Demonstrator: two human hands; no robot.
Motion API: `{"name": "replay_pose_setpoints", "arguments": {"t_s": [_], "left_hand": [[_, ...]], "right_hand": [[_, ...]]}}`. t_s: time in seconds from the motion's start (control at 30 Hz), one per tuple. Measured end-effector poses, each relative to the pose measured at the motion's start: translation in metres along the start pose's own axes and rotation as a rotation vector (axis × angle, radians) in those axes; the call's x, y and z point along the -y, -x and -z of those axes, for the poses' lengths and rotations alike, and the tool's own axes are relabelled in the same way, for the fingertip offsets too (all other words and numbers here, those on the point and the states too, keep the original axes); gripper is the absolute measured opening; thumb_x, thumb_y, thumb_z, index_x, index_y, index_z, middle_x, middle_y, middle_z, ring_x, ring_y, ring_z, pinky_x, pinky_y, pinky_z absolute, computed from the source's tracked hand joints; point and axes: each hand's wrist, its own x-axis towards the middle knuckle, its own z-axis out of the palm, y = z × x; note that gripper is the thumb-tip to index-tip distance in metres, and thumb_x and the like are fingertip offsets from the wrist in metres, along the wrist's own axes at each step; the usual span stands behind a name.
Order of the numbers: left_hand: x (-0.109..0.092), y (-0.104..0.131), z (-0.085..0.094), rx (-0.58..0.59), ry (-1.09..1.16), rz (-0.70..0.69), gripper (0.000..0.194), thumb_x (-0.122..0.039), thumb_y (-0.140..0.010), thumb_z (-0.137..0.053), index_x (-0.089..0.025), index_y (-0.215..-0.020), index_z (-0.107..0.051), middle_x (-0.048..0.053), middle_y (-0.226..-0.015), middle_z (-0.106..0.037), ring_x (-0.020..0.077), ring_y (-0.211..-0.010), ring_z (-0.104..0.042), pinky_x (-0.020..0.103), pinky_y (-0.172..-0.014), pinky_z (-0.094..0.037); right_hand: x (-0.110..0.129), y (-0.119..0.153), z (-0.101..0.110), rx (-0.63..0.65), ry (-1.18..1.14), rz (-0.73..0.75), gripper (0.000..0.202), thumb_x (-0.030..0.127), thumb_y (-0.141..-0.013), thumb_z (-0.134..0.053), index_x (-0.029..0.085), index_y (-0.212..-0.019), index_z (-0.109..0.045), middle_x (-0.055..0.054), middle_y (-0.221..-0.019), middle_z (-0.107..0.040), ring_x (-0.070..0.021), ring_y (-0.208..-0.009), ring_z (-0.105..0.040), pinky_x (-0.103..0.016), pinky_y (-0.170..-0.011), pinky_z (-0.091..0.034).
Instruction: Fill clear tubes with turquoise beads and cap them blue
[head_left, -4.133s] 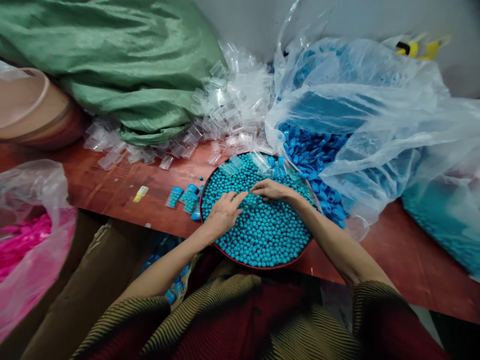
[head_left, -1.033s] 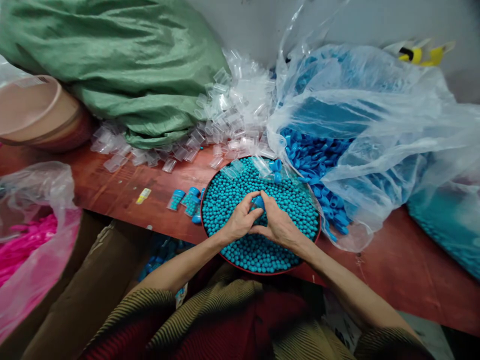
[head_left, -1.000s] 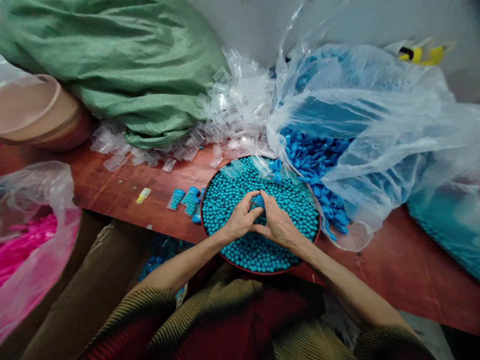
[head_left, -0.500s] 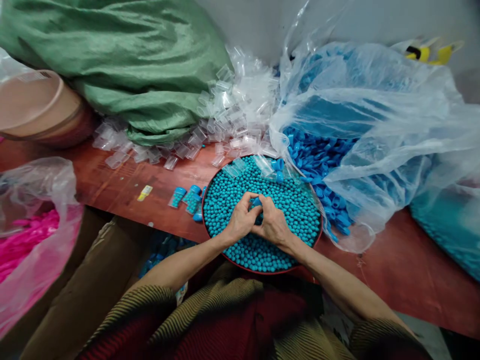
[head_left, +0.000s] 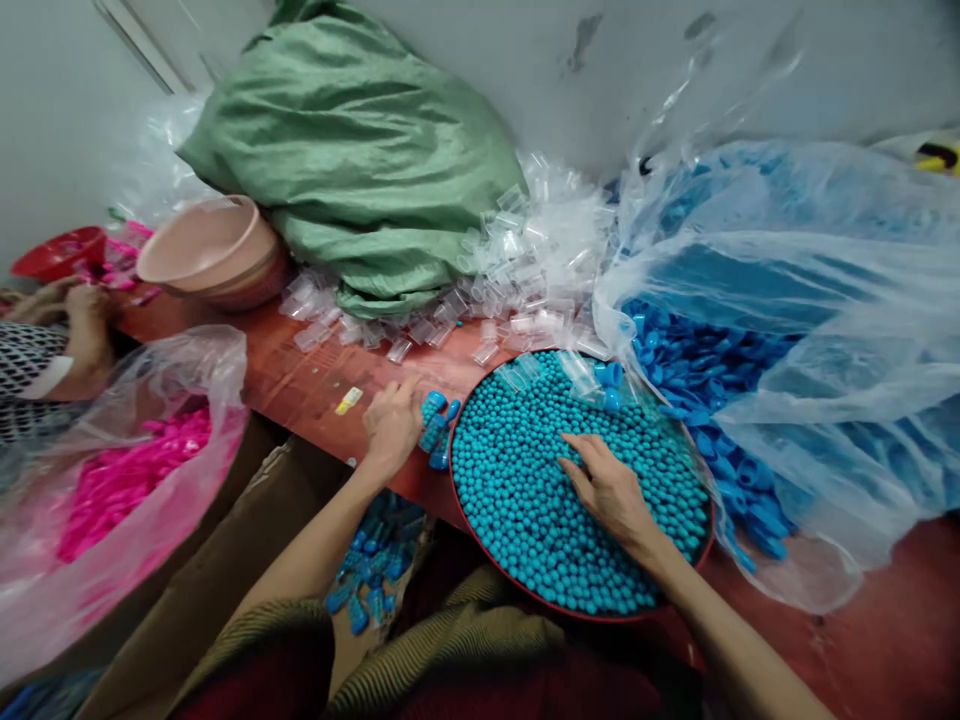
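Observation:
My left hand (head_left: 394, 428) is bent over the red table, right beside several small clear bottles (head_left: 433, 434) with blue caps and teal balls inside. Its fingertips are hidden, so I cannot tell whether it grips a bottle. My right hand (head_left: 606, 490) hovers over or touches the teal balls (head_left: 525, 500), thumb and fingers apart, with nothing visible in it. A round red-rimmed tray (head_left: 454, 480) holds the balls. Clear empty tubes (head_left: 579, 376) and a couple of blue caps (head_left: 610, 376) lie on its far side.
A green sack (head_left: 375, 160) and a heap of clear tubes (head_left: 525, 250) stand behind. Plastic bags hold blue caps (head_left: 705, 360) at right and pink pieces (head_left: 135, 480) at left. Beyond a beige basin (head_left: 210, 250), another person's hands (head_left: 79, 310) show. Filled bottles (head_left: 367, 565) lie below the table edge.
My hands were together over the balls around a blue piece; now they are apart. The left has moved out to the bottles, and the right has opened. The view has swung left.

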Motion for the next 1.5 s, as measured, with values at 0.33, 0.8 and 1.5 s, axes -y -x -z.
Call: {"name": "replay_pose_setpoints", "arguments": {"t_s": [0.33, 0.8, 1.5], "left_hand": [[-0.023, -0.092, -0.063, 0.064, 0.214, -0.048, 0.033, -0.020, -0.089, -0.036, -0.016, -0.106, -0.064, 0.012, -0.105, -0.065, 0.0230, -0.097, -0.058, 0.033, -0.084, -0.042], [0.021, -0.013, -0.068, 0.234, 0.381, -0.300, 0.032, -0.026, -0.092, -0.039, -0.022, -0.116, -0.059, 0.007, -0.118, -0.062, 0.0263, -0.123, -0.043, 0.048, -0.103, -0.032], [0.032, 0.015, -0.058, 0.310, 0.274, -0.577, 0.032, -0.021, -0.084, -0.046, -0.018, -0.113, -0.060, 0.010, -0.122, -0.061, 0.0339, -0.128, -0.039, 0.056, -0.101, -0.030]], "right_hand": [[0.021, -0.056, 0.006, 0.154, -0.209, 0.179, 0.023, 0.028, -0.092, -0.043, 0.023, -0.096, -0.065, -0.005, -0.082, -0.065, -0.0180, -0.077, -0.063, -0.031, -0.069, -0.051], [0.032, -0.289, -0.133, 0.321, 0.115, -0.095, 0.029, 0.008, -0.083, -0.039, 0.007, -0.099, -0.063, -0.021, -0.098, -0.068, -0.0270, -0.092, -0.062, -0.036, -0.080, -0.045], [0.038, -0.285, -0.075, 0.395, -0.056, 0.096, 0.013, 0.012, -0.076, -0.045, 0.013, -0.080, -0.057, -0.003, -0.078, -0.061, -0.0148, -0.073, -0.053, -0.026, -0.069, -0.040]]}}
